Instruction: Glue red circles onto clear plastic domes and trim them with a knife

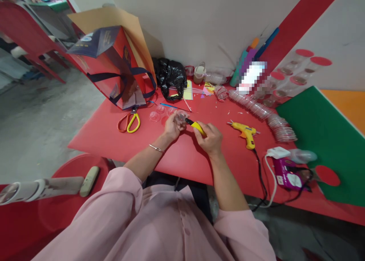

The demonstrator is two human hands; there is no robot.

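My left hand (173, 127) is closed around a small clear plastic cup (180, 118) above the red table. In my right hand (210, 138) is a yellow and black utility knife (196, 127), its dark front end pointing left at the cup. Whether the blade touches the plastic is too small to tell. Several clear plastic pieces (154, 116) lie just beyond my left hand. To the left rest scissors (129, 121) with one red and one yellow handle. A yellow hot glue gun (245, 133) lies to the right of my right hand.
A large paper bag (114, 71) and a black plastic bag (171, 76) stand at the back left. Stacked clear cups (253, 107) curve along the right. A green board (327, 139), a purple box (286, 173) and cables (259, 177) lie at the right edge.
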